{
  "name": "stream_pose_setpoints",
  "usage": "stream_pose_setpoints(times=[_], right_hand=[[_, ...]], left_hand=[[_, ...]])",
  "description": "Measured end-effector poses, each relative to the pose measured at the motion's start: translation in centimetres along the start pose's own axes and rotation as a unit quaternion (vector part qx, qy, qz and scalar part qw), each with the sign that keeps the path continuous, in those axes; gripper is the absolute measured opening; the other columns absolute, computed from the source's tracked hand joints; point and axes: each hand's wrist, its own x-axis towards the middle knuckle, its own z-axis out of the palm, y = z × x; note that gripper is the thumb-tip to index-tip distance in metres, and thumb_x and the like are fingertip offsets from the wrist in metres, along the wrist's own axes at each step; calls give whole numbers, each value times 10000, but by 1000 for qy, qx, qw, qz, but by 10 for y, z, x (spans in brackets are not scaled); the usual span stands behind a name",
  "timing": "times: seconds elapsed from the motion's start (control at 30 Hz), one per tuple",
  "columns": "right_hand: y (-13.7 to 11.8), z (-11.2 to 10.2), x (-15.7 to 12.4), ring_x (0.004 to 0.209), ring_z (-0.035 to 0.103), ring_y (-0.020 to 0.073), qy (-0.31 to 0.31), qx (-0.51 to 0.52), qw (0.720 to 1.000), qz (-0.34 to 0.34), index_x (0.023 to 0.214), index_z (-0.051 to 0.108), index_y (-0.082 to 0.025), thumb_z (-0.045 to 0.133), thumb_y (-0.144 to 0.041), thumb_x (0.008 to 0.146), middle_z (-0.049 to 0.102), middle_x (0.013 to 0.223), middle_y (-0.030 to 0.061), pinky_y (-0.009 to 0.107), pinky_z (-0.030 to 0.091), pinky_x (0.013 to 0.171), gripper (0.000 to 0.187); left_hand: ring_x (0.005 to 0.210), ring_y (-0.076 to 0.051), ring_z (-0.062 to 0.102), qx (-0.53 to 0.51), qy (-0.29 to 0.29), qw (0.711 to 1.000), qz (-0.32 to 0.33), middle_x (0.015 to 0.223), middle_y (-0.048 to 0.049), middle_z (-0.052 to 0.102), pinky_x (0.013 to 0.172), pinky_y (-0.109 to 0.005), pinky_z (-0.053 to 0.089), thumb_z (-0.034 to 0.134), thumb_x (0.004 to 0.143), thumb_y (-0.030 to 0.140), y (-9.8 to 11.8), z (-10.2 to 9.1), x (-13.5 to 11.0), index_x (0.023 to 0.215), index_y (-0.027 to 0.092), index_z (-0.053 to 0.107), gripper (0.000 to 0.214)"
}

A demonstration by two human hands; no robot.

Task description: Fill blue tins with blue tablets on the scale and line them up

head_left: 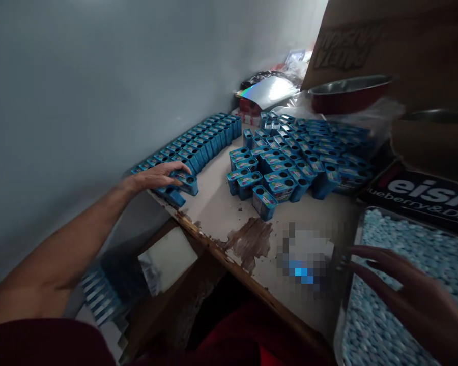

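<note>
My left hand (158, 176) is at the table's left edge, with thumb and fingers closed round a small blue box (189, 184) that has a dark round hole in its top. It is at the near end of tight rows of like blue boxes (198, 145) along the wall. My right hand (408, 290) hovers at the right over a metal tray (345, 310) full of small pale-blue pellets (381, 234). Its fingers are stretched out and apart, and nothing shows in them. Whether they touch the pellets I cannot tell.
A looser group of blue boxes (280, 162) stands mid-table. Behind are a red metal bowl (347, 99), plastic wrap and a large cardboard box (423, 61). A black printed carton (423, 195) borders the tray. The wooden table edge (229, 259) is chipped; a pixelated patch hides part of the tabletop.
</note>
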Motion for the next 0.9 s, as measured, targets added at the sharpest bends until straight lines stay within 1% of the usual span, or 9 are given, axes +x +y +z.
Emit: stream_pose_setpoints(times=[0.1, 0.23, 0.37, 0.47, 0.53, 0.6, 0.7, 0.77, 0.9], right_hand=[[-41, 14, 27, 982, 783, 351, -16, 47, 998, -31, 1147, 798, -362, 670, -529, 955, 784, 1209, 95, 455, 633, 686, 285], [-71, 31, 64, 919, 762, 300, -39, 65, 996, -48, 1149, 799, -287, 669, -500, 987, 771, 1160, 119, 433, 608, 748, 297], [-100, 46, 101, 900, 743, 265, -38, 70, 995, -67, 1186, 777, -237, 637, -442, 1030, 741, 1108, 115, 402, 586, 779, 293], [-119, 57, 123, 910, 725, 262, -25, 19, 995, -91, 1229, 755, -212, 631, -390, 1038, 723, 1113, 117, 391, 567, 788, 289], [-129, 64, 134, 949, 713, 266, -12, -34, 993, -108, 1244, 738, -195, 643, -358, 1039, 716, 1153, 125, 390, 548, 827, 279], [-138, 70, 142, 991, 697, 266, -9, -81, 988, -131, 1191, 745, -185, 656, -339, 1039, 707, 1146, 122, 379, 523, 873, 234], [-148, 71, 156, 1008, 670, 249, -58, -148, 975, -157, 1115, 782, -191, 574, -212, 1057, 688, 1101, 110, 346, 485, 867, 216], [-150, 65, 171, 974, 650, 234, -115, -196, 958, -174, 1171, 803, -215, 498, -71, 1017, 670, 1119, 113, 331, 456, 804, 371], [-147, 56, 207, 943, 592, 247, -212, -275, 898, -271, 1327, 783, -315, 496, 13, 935, 635, 1143, 117, 346, 392, 731, 585]], left_hand=[[1082, -93, 661, 20, -34, 999, 9, 1162, 19, 761, 1000, -164, 496, 562, 977, 149, -19, -7, -5, 1239, 75, 718, 314], [1137, -123, 665, 57, -32, 998, 22, 1239, -14, 768, 1038, -199, 498, 585, 966, 145, -43, -1, -15, 1265, 83, 721, 334], [1315, -201, 605, 93, 46, 993, 50, 1420, -65, 709, 1246, -393, 380, 561, 996, 255, -59, 33, -19, 1384, 115, 684, 430], [1252, -263, 613, 125, 140, 981, 52, 1297, -66, 752, 1304, -540, 235, 662, 958, 453, -65, 64, -18, 1199, 172, 779, 388], [1143, -256, 619, 144, 191, 970, 52, 1150, -60, 775, 1286, -530, 247, 677, 936, 527, -69, 78, -16, 1012, 186, 803, 372], [1071, -236, 614, 165, 218, 960, 59, 1067, -51, 779, 1246, -478, 306, 634, 953, 531, -72, 85, -13, 933, 196, 800, 374], [1082, -232, 624, 186, 235, 952, 69, 1048, -47, 785, 1196, -436, 348, 586, 964, 502, -77, 86, -10, 912, 213, 803, 365], [1129, -243, 642, 185, 239, 951, 73, 1067, -54, 790, 1178, -435, 359, 563, 970, 522, -80, 86, -8, 907, 217, 802, 392], [1188, -266, 665, 185, 235, 950, 96, 1186, -60, 798, 1185, -483, 360, 530, 943, 708, -79, 82, -7, 1103, 246, 817, 567]])
